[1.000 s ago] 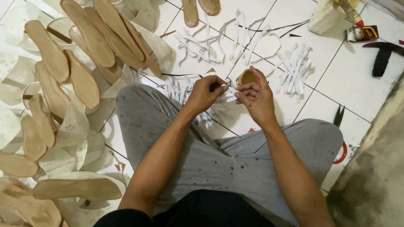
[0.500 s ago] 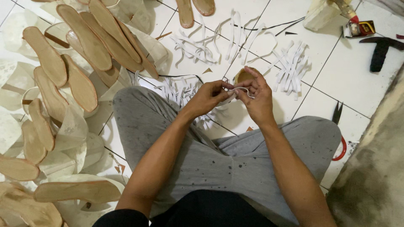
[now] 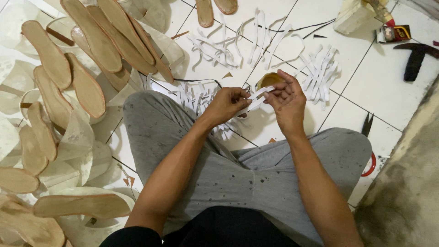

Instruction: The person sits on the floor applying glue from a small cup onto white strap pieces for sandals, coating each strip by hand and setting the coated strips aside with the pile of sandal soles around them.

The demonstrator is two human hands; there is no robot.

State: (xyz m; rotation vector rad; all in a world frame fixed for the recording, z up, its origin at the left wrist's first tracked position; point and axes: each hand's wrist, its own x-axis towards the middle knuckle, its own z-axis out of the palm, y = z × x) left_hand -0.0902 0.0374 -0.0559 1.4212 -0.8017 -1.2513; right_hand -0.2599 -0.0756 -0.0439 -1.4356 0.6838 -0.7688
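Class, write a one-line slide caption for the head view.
Both hands, left hand and right hand, hold a white strip above a small round tin.

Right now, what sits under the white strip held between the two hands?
Under the white strip, a small round tin with yellowish contents shows on the tiled floor. The right hand and left hand cover its lower part.

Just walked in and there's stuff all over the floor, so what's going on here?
A person sits cross-legged on the white tiled floor, holding a white strip between the left hand and right hand, just above a small open tin of yellowish stuff. More white strips lie scattered in front. Tan shoe insoles are piled to the person's left, and a hammer lies off to the right.
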